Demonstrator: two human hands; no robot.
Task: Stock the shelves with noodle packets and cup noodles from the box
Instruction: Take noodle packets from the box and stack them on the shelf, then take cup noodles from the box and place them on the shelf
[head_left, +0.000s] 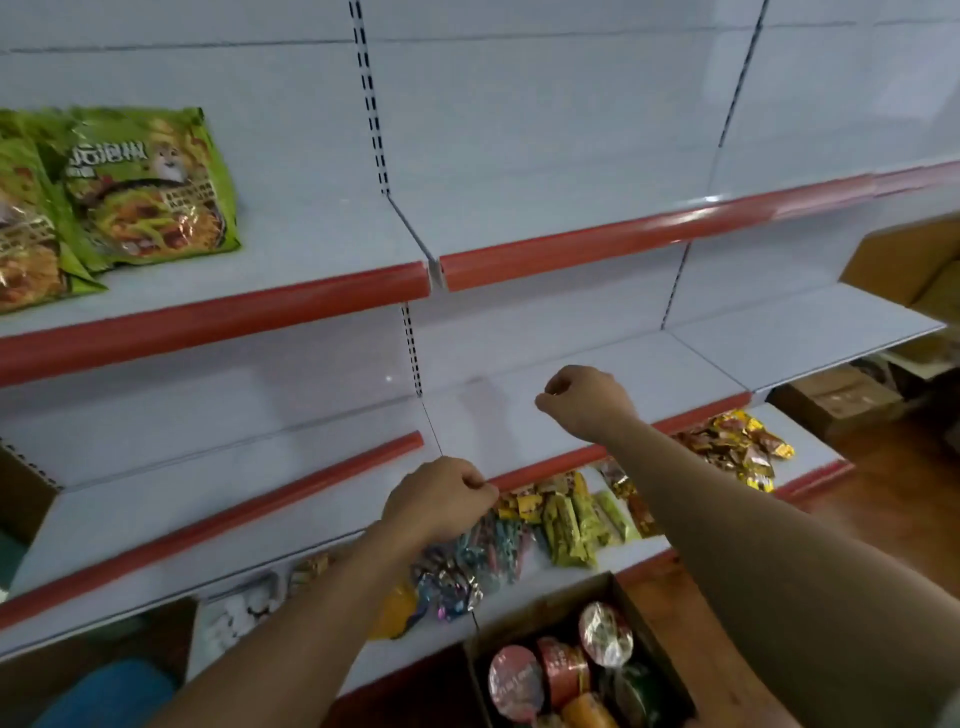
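I'm facing white metal shelves with red edge strips (208, 488); the middle one, under both hands, is where I judge stock should go. The brown cardboard box (535, 621) sits at the bottom of the frame. Green plastic noodle packets (150, 182) already stand at upper left. Foil-lidded cup noodles (605, 631) wait in the box. My right hand (587, 400) is curled on nothing I can see. My left hand (441, 499) is curled too, and I cannot tell whether it pinches anything. I'd reach down, grip one cup round its body, and set it upright at the back.
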